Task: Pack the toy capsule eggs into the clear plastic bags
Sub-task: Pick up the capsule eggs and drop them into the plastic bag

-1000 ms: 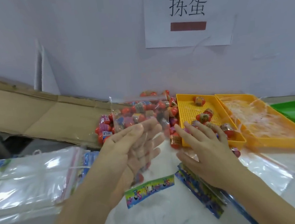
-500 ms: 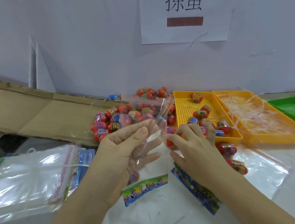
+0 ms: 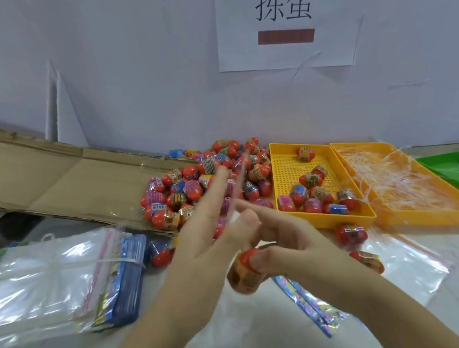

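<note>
My left hand (image 3: 205, 236) is raised over the middle of the table, its fingers stretched forward and its thumb pinching a clear plastic bag (image 3: 236, 181) with a pink zip edge. Close beside it, my right hand (image 3: 296, 240) curls its fingers round a red capsule egg (image 3: 243, 275) with a printed wrapper, low between both hands. Motion blur hides whether that egg is inside the bag. A pile of capsule eggs (image 3: 196, 184) lies behind my hands.
A yellow perforated tray (image 3: 328, 222) holds several eggs. Right of it are a yellow tray (image 3: 446, 218) of plastic strips and a green tray (image 3: 455, 167). Bundled clear bags (image 3: 39, 279) lie at left, flattened cardboard (image 3: 45, 183) behind, printed cards (image 3: 310, 302) and loose eggs (image 3: 351, 234) near my right arm.
My right hand has taken up an egg and drawn it in under my left hand. The left hand turned edge-on with the bag, its fingers now pointing forward.
</note>
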A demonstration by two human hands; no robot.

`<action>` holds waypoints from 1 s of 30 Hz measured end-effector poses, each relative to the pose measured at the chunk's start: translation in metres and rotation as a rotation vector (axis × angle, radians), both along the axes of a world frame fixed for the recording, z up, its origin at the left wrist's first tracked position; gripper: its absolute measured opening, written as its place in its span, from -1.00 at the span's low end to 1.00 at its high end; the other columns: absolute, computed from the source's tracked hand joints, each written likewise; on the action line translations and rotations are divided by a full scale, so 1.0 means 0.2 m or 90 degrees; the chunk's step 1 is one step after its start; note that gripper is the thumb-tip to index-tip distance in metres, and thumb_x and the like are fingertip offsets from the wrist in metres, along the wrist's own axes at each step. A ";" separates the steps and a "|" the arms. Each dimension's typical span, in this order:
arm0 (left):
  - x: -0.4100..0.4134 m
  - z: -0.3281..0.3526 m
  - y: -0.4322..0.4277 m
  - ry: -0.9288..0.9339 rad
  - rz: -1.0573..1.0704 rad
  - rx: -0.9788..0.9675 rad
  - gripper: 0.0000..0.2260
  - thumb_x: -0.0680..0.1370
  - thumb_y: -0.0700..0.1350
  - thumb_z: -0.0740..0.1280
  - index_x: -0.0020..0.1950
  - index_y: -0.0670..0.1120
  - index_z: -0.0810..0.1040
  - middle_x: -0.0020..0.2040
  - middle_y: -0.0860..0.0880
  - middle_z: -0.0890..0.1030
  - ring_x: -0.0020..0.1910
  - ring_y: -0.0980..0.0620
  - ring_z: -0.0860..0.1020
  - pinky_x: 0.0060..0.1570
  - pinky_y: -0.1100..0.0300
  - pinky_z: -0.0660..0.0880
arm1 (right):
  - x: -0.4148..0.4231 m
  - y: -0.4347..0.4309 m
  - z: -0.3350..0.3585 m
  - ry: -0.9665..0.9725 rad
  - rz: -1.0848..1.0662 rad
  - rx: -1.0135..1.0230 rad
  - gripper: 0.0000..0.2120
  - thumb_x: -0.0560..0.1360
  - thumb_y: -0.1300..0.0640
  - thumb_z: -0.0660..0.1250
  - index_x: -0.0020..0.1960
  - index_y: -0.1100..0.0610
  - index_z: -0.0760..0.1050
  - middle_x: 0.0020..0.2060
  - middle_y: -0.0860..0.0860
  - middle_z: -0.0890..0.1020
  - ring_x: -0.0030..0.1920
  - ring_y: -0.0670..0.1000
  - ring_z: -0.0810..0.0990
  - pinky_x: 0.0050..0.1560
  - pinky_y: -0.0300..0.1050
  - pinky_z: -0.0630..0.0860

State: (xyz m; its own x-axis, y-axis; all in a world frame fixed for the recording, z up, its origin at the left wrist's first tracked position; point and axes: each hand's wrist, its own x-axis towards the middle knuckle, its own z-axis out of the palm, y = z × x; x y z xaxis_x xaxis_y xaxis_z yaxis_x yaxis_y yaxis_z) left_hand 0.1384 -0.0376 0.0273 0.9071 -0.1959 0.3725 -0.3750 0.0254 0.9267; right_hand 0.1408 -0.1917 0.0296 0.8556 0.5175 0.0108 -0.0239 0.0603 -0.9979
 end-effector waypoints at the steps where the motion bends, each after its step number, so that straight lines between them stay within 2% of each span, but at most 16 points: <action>1: 0.01 0.02 -0.03 0.008 -0.020 0.073 -0.20 0.39 0.38 0.36 0.51 0.06 0.21 0.46 0.16 0.37 0.40 0.22 0.37 0.26 0.38 0.37 | 0.00 0.00 0.00 0.027 0.025 0.026 -0.42 0.30 0.30 0.33 0.30 0.00 0.48 -0.13 0.15 0.62 -0.19 0.08 0.64 -0.21 -0.11 0.59; 3: 0.00 -0.01 0.00 0.034 -0.093 0.113 -0.28 0.53 0.14 0.35 0.53 -0.19 0.15 0.49 -0.10 0.34 0.36 0.04 0.42 0.13 0.41 0.44 | 0.00 -0.01 0.00 0.056 0.076 0.107 -0.43 0.27 0.29 0.34 0.30 0.22 0.45 -0.18 0.19 0.61 -0.22 0.09 0.64 -0.20 -0.04 0.62; 5: 0.04 -0.05 0.01 0.039 -0.075 0.095 -0.45 0.60 -0.05 0.30 0.53 -0.18 0.20 0.48 -0.17 0.35 0.45 -0.13 0.35 0.31 0.19 0.34 | 0.01 -0.03 0.01 0.068 0.119 0.189 -0.35 0.22 0.24 0.39 0.31 0.32 0.41 -0.26 0.08 0.57 -0.30 0.05 0.61 -0.24 -0.05 0.61; 6: 0.06 -0.05 0.00 0.024 -0.043 0.080 -0.51 0.63 -0.04 0.21 0.54 -0.13 0.21 0.49 -0.13 0.35 0.49 -0.10 0.32 0.37 0.12 0.31 | 0.02 -0.04 0.01 0.074 0.133 0.217 -0.36 0.21 0.23 0.40 0.30 0.28 0.46 -0.27 0.06 0.55 -0.32 0.05 0.58 -0.26 -0.05 0.60; 8: 0.09 -0.01 -0.04 0.113 0.036 0.042 -0.54 0.64 -0.03 0.10 0.55 -0.08 0.23 0.50 -0.07 0.36 0.44 0.06 0.37 0.39 0.14 0.33 | 0.03 -0.05 0.00 0.090 0.169 0.251 -0.41 0.26 0.24 0.28 0.31 0.21 0.50 -0.27 0.04 0.54 -0.34 0.05 0.56 -0.27 -0.07 0.59; 10: 0.07 0.00 -0.01 0.117 0.070 0.010 -0.60 0.49 -0.07 0.26 0.33 0.02 0.45 0.31 0.05 0.55 0.22 0.20 0.54 0.18 0.27 0.49 | 0.03 -0.05 -0.01 0.086 0.220 0.257 -0.43 0.33 0.25 0.17 0.33 0.19 0.48 -0.23 0.02 0.53 -0.33 0.03 0.55 -0.25 -0.11 0.58; 12: 0.02 -0.01 0.03 0.064 0.052 -0.002 -0.56 0.36 -0.02 0.39 0.21 0.25 0.45 0.15 0.19 0.63 0.10 0.24 0.61 0.03 0.30 0.58 | 0.04 -0.05 -0.01 0.091 0.248 0.257 -0.44 0.34 0.25 0.17 0.34 0.18 0.48 -0.21 0.03 0.52 -0.32 0.03 0.57 -0.24 -0.13 0.58; 13: -0.02 -0.01 0.06 0.068 0.050 0.005 -0.54 0.34 0.00 0.45 0.19 0.31 0.47 0.14 0.18 0.64 0.07 0.18 0.64 -0.01 0.23 0.61 | 0.05 -0.06 -0.01 0.101 0.259 0.258 -0.44 0.34 0.24 0.20 0.34 0.19 0.47 -0.20 0.04 0.52 -0.31 0.02 0.58 -0.25 -0.14 0.58; 15: -0.04 0.03 0.07 0.059 0.081 0.043 -0.75 0.35 0.07 0.52 0.01 0.27 0.65 0.12 0.19 0.65 -0.01 -0.18 0.65 -0.09 -0.15 0.64 | 0.05 -0.07 -0.01 0.110 0.265 0.250 -0.44 0.32 0.22 0.22 0.33 0.22 0.48 -0.22 0.04 0.52 -0.32 -0.01 0.57 -0.27 -0.14 0.58; 16: -0.04 0.04 0.08 0.054 0.098 0.056 -0.84 0.34 0.11 0.54 -0.10 0.22 0.69 0.10 0.20 0.66 -0.05 -0.31 0.63 -0.12 -0.29 0.60 | 0.04 -0.07 0.00 0.101 0.248 0.242 -0.45 0.31 0.22 0.21 0.31 0.22 0.50 -0.24 0.04 0.52 -0.33 -0.02 0.57 -0.28 -0.14 0.57; 17: -0.04 0.05 0.08 0.050 0.111 0.045 -0.87 0.34 0.12 0.55 -0.15 0.18 0.71 0.06 0.16 0.68 -0.11 -0.34 0.63 -0.19 -0.31 0.60 | 0.04 -0.08 0.01 0.079 0.210 0.237 -0.45 0.29 0.21 0.23 0.28 0.21 0.53 -0.27 0.04 0.53 -0.35 -0.02 0.56 -0.31 -0.14 0.57; 20: -0.04 0.05 0.09 0.061 0.154 -0.018 -0.78 0.21 0.06 0.61 -0.20 0.07 0.72 -0.21 -0.05 0.72 -0.31 -0.10 0.67 -0.35 0.00 0.62 | 0.05 -0.12 0.07 -0.003 0.011 0.301 -0.38 0.14 0.20 0.38 0.23 0.21 0.57 -0.38 0.06 0.53 -0.41 0.02 0.55 -0.37 -0.14 0.55; 22: -0.04 0.05 0.09 0.087 0.185 -0.064 -0.86 0.24 0.02 0.53 -0.25 0.04 0.72 -0.31 -0.09 0.70 -0.38 -0.01 0.67 -0.45 0.13 0.57 | 0.06 -0.16 0.12 -0.057 -0.108 0.372 -0.38 0.10 0.16 0.47 0.16 0.24 0.59 -0.39 0.07 0.53 -0.40 0.04 0.56 -0.35 -0.14 0.56; 26: -0.04 0.06 0.07 0.107 0.233 -0.067 -0.96 0.35 -0.12 0.51 -0.25 0.01 0.72 -0.37 -0.09 0.68 -0.44 0.05 0.65 -0.53 0.24 0.52 | 0.05 -0.18 0.14 -0.143 -0.252 0.370 -0.79 0.36 0.29 0.34 -0.07 0.16 0.68 -0.33 0.10 0.66 -0.30 0.08 0.67 -0.29 -0.12 0.61; 28: -0.05 0.08 0.05 0.123 0.243 -0.057 -0.91 0.29 -0.06 0.52 -0.24 -0.01 0.72 -0.37 -0.10 0.68 -0.43 0.02 0.65 -0.42 0.07 0.59 | 0.03 -0.16 0.13 -0.223 -0.251 0.339 -0.84 0.38 0.22 0.44 -0.04 0.12 0.68 -0.26 0.07 0.70 -0.23 0.06 0.69 -0.20 -0.10 0.62; 30: -0.06 0.09 0.04 0.150 0.239 -0.064 -0.86 0.23 -0.01 0.52 -0.26 0.01 0.72 -0.35 -0.13 0.68 -0.41 -0.07 0.64 -0.34 -0.36 0.54 | 0.00 -0.12 0.11 -0.319 -0.251 0.266 -0.79 0.38 0.13 0.46 0.01 0.05 0.67 -0.18 0.00 0.72 -0.16 0.01 0.70 -0.13 -0.15 0.60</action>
State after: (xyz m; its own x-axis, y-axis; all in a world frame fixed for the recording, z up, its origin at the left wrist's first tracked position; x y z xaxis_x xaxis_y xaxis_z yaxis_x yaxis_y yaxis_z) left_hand 0.1259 -0.0306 0.0447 0.9708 0.1895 0.1474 -0.1544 0.0225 0.9878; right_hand 0.1416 -0.2156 0.0510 0.8175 0.0421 0.5744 0.5277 0.3448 -0.7763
